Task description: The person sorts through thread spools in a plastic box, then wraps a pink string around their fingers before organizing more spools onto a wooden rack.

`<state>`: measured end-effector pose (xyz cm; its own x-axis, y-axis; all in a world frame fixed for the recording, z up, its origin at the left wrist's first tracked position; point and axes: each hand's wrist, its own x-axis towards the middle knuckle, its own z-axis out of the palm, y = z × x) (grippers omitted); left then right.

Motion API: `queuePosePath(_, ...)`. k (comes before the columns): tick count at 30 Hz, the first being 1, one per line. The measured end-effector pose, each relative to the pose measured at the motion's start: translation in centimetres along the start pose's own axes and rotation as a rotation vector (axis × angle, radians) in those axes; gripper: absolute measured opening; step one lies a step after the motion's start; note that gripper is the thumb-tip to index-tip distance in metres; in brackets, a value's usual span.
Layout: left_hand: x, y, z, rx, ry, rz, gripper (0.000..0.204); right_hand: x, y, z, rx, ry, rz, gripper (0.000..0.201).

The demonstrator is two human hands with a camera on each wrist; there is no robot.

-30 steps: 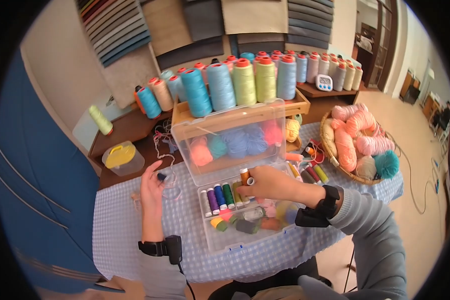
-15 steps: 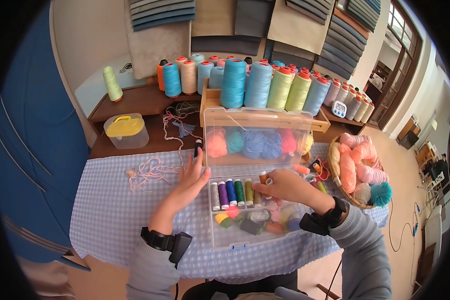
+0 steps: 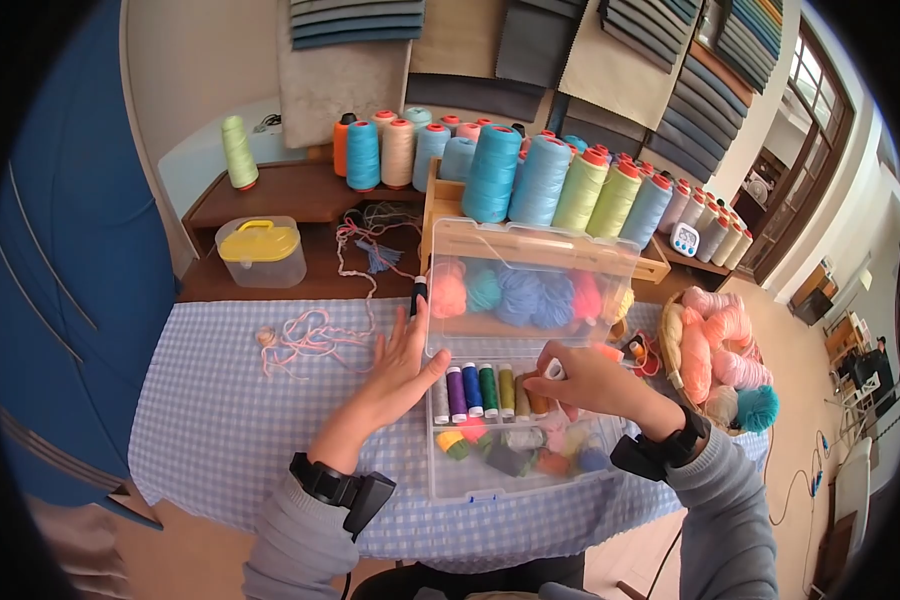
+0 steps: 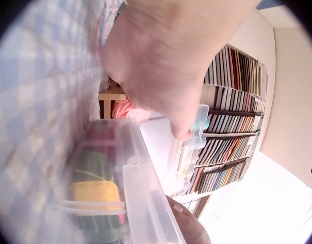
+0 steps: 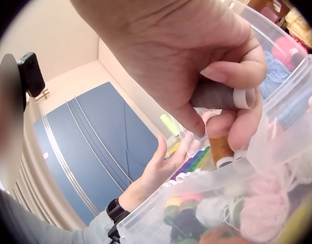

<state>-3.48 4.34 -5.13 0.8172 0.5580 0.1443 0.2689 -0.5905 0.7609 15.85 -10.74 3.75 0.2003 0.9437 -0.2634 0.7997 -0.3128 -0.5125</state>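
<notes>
My right hand (image 3: 595, 378) is over the clear plastic box (image 3: 445, 470), at the right end of a row of thread spools. Its curled fingers hold a grey-brown thread spool (image 5: 214, 95) against the palm, and the fingertips are on a brown thread spool (image 5: 220, 150) in the compartment. White, purple (image 3: 456, 393), blue, green and olive spools stand beside it. My left hand (image 3: 395, 370) is stretched by the box's left side, thumb apart. At its fingertips, beside the raised lid (image 3: 530, 335), is a black thread spool (image 3: 418, 297), largely covered by the fingers.
Yarn balls (image 3: 520, 297) show through the lid; small yarn bundles (image 3: 510, 455) lie in the box's front compartment. Tangled pink yarn (image 3: 315, 340) is on the checked cloth (image 3: 220, 430). A yarn basket (image 3: 670, 350) stands right, large thread cones (image 3: 490, 175) behind, a yellow-lidded tub (image 3: 260, 250) left.
The head view has turned. My left hand has come right with the black spool, up to the lid. My right hand has lowered the brown spool at the end of the row.
</notes>
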Motion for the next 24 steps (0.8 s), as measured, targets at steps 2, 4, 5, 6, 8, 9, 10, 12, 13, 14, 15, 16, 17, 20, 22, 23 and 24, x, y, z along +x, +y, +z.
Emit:
queuePosePath(2,0.0,-0.2,0.0,-0.005,0.009,0.012,0.082,0.0,-0.3,-0.1,-0.036,-0.012,0.015,0.033)
queuePosePath(4,0.2,-0.6,0.1,-0.075,0.031,0.021,0.081,-0.1,-0.2,-0.2,0.029,0.033,-0.027,0.035)
queuePosePath(5,0.2,-0.7,0.0,-0.077,0.033,0.019,0.081,-0.1,-0.2,-0.3,0.027,0.03,-0.027,0.035)
queuePosePath(6,0.3,-0.8,0.0,-0.109,0.039,0.017,0.08,-0.1,-0.2,-0.4,0.045,0.055,-0.059,0.034)
queuePosePath(8,0.4,-1.2,0.0,-0.143,0.046,0.014,0.08,0.0,-0.3,-0.5,0.062,0.077,-0.09,0.035)
queuePosePath(9,0.4,-1.6,0.1,-0.261,0.06,0.0,0.079,-0.1,-0.5,-0.6,0.115,0.079,-0.086,0.034)
queuePosePath(10,0.5,-1.8,0.1,-0.377,0.073,-0.013,0.079,-0.1,-0.6,-0.7,0.169,0.082,-0.082,0.033)
queuePosePath(12,0.5,-1.8,0.0,-0.488,0.07,-0.037,0.082,0.0,-0.5,-0.7,0.196,0.075,-0.088,0.032)
queuePosePath(13,0.4,-1.7,0.0,-0.597,0.067,-0.059,0.084,0.0,-0.5,-0.7,0.224,0.069,-0.095,0.032)
queuePosePath(14,0.4,-1.6,0.0,-0.597,0.067,-0.06,0.084,0.0,-0.5,-0.7,0.224,0.069,-0.095,0.032)
queuePosePath(15,0.4,-1.5,-0.1,-0.646,0.066,-0.07,0.086,0.0,-0.4,-0.7,0.214,0.067,-0.104,0.031)
queuePosePath(16,0.5,-1.4,-0.1,-0.694,0.064,-0.081,0.088,0.0,-0.4,-0.7,0.203,0.066,-0.112,0.03)
queuePosePath(17,0.5,-1.4,-0.1,-0.695,0.063,-0.081,0.088,-0.1,-0.5,-0.8,0.203,0.066,-0.111,0.03)
queuePosePath(20,0.5,-1.5,-0.2,-0.718,0.054,-0.077,0.09,-0.4,-0.8,-0.9,0.152,0.057,-0.081,0.03)
queuePosePath(22,0.6,-1.6,-0.1,-0.715,0.084,-0.069,0.09,-0.5,-0.7,-0.9,0.134,0.053,-0.073,0.032)
queuePosePath(23,0.6,-1.7,-0.1,-0.715,0.083,-0.069,0.09,-0.4,-0.3,-0.8,0.134,0.053,-0.072,0.032)
queuePosePath(24,0.6,-1.7,-0.1,-0.705,0.123,-0.067,0.09,-0.2,0.4,-0.6,0.055,0.089,-0.168,0.034)
